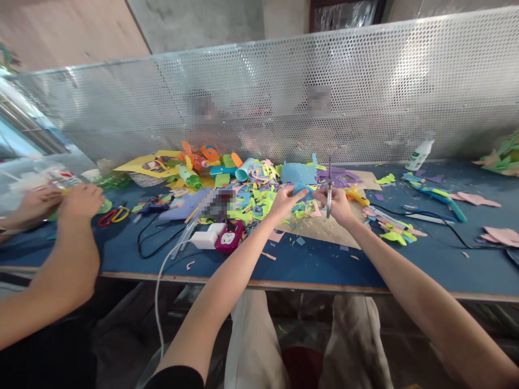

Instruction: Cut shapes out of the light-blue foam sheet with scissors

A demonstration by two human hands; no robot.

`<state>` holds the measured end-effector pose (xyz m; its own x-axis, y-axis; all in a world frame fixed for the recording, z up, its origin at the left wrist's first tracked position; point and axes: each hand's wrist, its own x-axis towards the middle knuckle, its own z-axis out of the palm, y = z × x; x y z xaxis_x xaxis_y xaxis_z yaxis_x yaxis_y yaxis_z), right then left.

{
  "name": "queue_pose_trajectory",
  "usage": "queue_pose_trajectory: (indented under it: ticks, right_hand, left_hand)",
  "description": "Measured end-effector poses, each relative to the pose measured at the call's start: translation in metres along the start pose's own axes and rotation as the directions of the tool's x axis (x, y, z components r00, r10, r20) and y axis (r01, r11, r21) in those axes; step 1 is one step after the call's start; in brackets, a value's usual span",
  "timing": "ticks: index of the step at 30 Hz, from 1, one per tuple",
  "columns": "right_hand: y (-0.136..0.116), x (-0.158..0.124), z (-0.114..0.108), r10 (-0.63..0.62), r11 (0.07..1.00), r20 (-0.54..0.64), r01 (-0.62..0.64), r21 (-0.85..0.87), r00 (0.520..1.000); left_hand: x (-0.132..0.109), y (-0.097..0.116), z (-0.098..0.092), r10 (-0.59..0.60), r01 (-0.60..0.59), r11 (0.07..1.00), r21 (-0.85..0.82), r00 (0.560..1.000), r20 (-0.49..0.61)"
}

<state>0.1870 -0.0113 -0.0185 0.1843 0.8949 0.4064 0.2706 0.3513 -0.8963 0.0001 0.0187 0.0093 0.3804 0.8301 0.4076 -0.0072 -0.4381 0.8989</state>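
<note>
My left hand (287,200) pinches a small piece of blue paper (300,189) above the scrap heap. Close beside it, my right hand (338,206) has its fingertips at the paper's right edge. Upright in the right hand are what look like metal scissors (330,190), seen nearly edge-on with the tip pointing away from me. Behind both hands lies a larger curved sheet of light blue paper (298,173). Green, pink and purple paper scraps (263,201) are heaped around, partly over a brown paper sheet (336,231). A yellow-handled glue gun (357,197) lies just right of my right hand.
A perforated metal panel (259,102) closes off the table's back. Toward the left are a purple power adapter (229,237) with a white cable, red-yellow scissors (114,215) and a co-worker's hands (81,202). A white bottle (419,155) stands at back right.
</note>
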Motion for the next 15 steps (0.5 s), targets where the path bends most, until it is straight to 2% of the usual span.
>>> queue_pose_trajectory:
  ticks: [3,5,10,13,15]
  right_hand:
    - [-0.0009,0.0,0.0,-0.009,1.0,0.022,0.009,0.02,1.0]
    - [-0.0015,-0.0001,0.0001,-0.009,1.0,0.043,0.008,0.02,0.999]
    - [-0.0019,-0.0011,0.0014,-0.003,1.0,0.07,0.002,0.016,0.998]
    - [-0.0021,-0.0015,0.0029,0.018,0.997,0.06,-0.022,0.08,0.998]
    - [-0.0022,-0.0015,0.0035,0.041,0.987,0.059,-0.049,0.15,0.997]
  left_hand:
    - [-0.0015,0.0008,0.0012,-0.07,0.084,0.987,-0.138,0.992,0.102]
    - [-0.0019,0.0014,0.0006,-0.097,0.114,0.98,-0.165,0.99,0.105]
    - [0.0022,-0.0012,-0.0016,-0.103,0.105,0.987,-0.121,0.994,0.022]
    - [0.0053,-0.0031,-0.0004,-0.093,0.082,0.977,-0.195,0.995,-0.047]
    - [0.0049,-0.0021,0.001,-0.073,0.063,0.978,-0.201,0.996,-0.046]
